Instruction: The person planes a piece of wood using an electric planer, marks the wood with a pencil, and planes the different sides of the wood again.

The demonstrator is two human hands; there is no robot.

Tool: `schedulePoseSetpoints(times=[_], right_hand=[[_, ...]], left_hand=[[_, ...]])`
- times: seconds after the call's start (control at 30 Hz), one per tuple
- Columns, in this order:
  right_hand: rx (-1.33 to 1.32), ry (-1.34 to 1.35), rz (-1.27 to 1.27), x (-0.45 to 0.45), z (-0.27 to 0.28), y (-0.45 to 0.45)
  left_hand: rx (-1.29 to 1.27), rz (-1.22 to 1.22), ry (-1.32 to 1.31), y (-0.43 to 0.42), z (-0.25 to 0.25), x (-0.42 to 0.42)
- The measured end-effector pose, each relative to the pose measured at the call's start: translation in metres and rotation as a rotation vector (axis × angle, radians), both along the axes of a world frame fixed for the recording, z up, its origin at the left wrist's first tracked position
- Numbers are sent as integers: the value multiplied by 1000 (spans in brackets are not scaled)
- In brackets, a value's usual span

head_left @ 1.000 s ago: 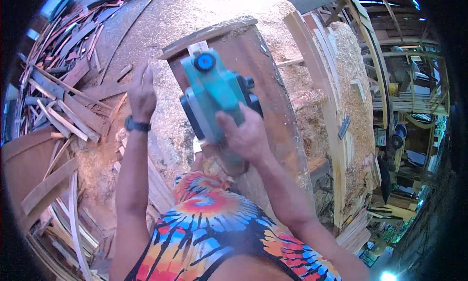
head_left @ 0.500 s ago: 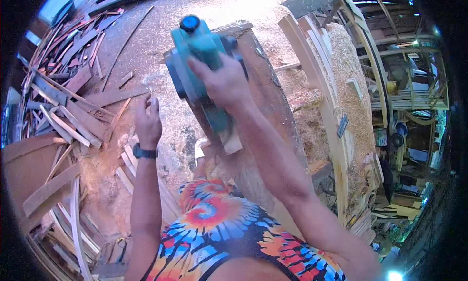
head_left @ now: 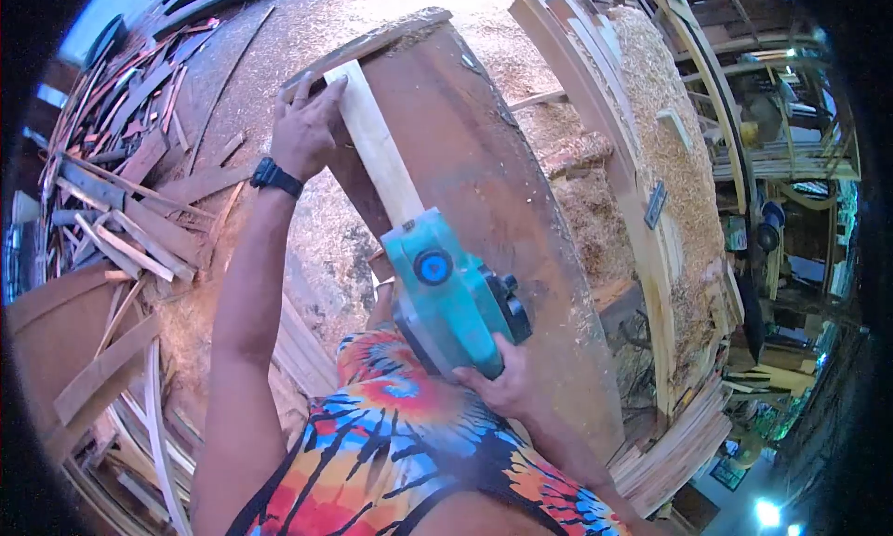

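Many wood scraps lie heaped at the far left. Next comes the left hand, a dark watch on its wrist; its fingers touch the far end of a pale wooden strip, but whether they grip it or merely steady it I cannot tell. The strip lies flat along the left part of a brown bench top, its far end close to a crosswise batten.

At the strip's near part sits a teal power planer, which hides the rest of it. The right hand is wrapped around the planer's rear handle.

As for progress, the work looks unfinished: the tool remains on the bench and in hand. The exposed length looks pale and fairly even, perhaps already planed, though how much has been taken off does not show; the covered part cannot be judged.

Farther right, long planks run beside a mound of shavings.
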State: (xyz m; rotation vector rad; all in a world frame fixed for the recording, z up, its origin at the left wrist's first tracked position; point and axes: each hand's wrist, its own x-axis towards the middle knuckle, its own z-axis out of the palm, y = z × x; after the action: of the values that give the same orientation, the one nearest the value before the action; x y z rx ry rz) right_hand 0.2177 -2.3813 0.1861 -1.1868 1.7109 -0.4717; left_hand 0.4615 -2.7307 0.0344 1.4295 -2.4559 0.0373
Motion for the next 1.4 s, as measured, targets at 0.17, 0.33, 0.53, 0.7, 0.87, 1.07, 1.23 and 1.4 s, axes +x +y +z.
schedulePoseSetpoints(times=[0.17,0.33,0.53,0.7,0.87,1.07,1.23,1.4], right_hand=[[-24,24,-26,10,-15,0],[-88,-47,-81,22,-14,-25],[-123,-30,-76,31,-20,-55],[-168,-50,-67,42,-20,-101],[-153,-69,-47,59,-11,-165],[-370,-81,-12,86,-13,-274],[-530,-77,72,101,-40,-363],[-561,-174,-5,97,-38,-328]], left_hand=[[25,5,-89,6,5,-2],[42,24,-12,8,2,-4],[42,-24,82,5,-6,1],[68,20,363,4,5,19],[102,131,437,23,10,58],[191,235,468,58,5,90],[210,296,573,81,22,87],[156,242,540,92,26,77]])
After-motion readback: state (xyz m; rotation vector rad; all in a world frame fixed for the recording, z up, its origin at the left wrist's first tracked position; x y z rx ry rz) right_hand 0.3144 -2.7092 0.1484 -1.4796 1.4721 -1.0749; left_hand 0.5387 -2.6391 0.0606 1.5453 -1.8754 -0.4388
